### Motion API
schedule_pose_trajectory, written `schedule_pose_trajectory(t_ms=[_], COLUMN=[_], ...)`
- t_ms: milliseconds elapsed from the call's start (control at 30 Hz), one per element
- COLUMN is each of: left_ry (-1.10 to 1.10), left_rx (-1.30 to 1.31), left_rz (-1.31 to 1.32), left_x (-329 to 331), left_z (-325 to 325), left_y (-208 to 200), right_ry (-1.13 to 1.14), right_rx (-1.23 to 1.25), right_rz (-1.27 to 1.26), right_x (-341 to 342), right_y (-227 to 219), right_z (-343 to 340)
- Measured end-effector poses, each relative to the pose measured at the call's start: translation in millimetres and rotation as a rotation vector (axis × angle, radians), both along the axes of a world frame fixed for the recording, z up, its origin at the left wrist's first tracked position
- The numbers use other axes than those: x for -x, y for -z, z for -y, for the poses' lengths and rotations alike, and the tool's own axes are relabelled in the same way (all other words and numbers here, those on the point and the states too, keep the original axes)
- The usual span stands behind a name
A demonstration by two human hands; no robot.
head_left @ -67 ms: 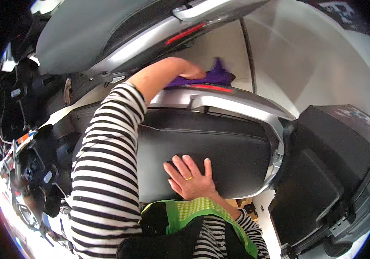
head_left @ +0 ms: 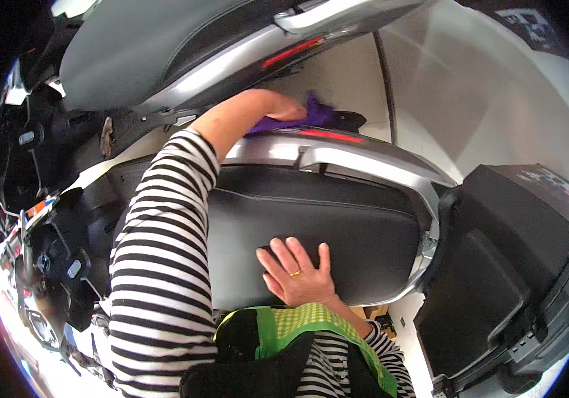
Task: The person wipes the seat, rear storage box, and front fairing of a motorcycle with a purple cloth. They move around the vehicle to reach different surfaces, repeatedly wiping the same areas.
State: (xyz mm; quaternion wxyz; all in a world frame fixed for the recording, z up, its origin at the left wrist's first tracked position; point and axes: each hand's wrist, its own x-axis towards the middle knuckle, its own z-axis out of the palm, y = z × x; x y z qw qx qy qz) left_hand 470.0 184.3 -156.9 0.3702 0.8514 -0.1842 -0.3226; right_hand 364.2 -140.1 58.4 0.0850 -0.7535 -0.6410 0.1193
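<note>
My left arm [head_left: 165, 259], in a black-and-white striped sleeve, stretches across a black scooter seat [head_left: 377, 245] to its far side. There my left hand [head_left: 287, 108] is closed on a purple cloth [head_left: 321, 114], pressed along the outer side panel beside a red reflector strip [head_left: 332, 135]. Its fingertips are partly hidden behind the cloth and hand. My right hand [head_left: 298, 275] rests palm down on the seat with fingers spread and a gold ring on one of them. A silver grab rail [head_left: 371, 162] lies between the two hands.
A second scooter's black seat [head_left: 125, 60] stands close by at the far left. Behind my seat, on the right, is a black top box [head_left: 490, 245]. Handlebars and dark body panels [head_left: 59, 265] fill the left. Pale floor [head_left: 457, 86] shows beyond, crossed by a dark line.
My left hand and the purple cloth have slid slightly left along the side panel, baring more of its dark end. My right hand stays flat on the seat.
</note>
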Motion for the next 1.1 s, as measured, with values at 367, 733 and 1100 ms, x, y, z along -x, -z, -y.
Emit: schedule_pose_trajectory(t_ms=[367, 733, 1100], left_ry=[-0.229, -1.097, -0.395], left_rx=[-0.471, -0.031, 0.116], left_rz=[-0.212, -0.432, 0.4], left_x=[218.9, 329.9, 71.7], left_z=[-100.9, -77.4, 87.8], left_y=[39.9, -88.0, -197.4], right_ry=[-0.001, 0.01, 0.035], right_rx=[0.045, 0.045, 0.038], right_rz=[0.067, 0.071, 0.045], right_x=[3.9, 4.9, 5.3], right_y=[4.3, 2.5, -4.8], right_z=[3.9, 2.3, -4.6])
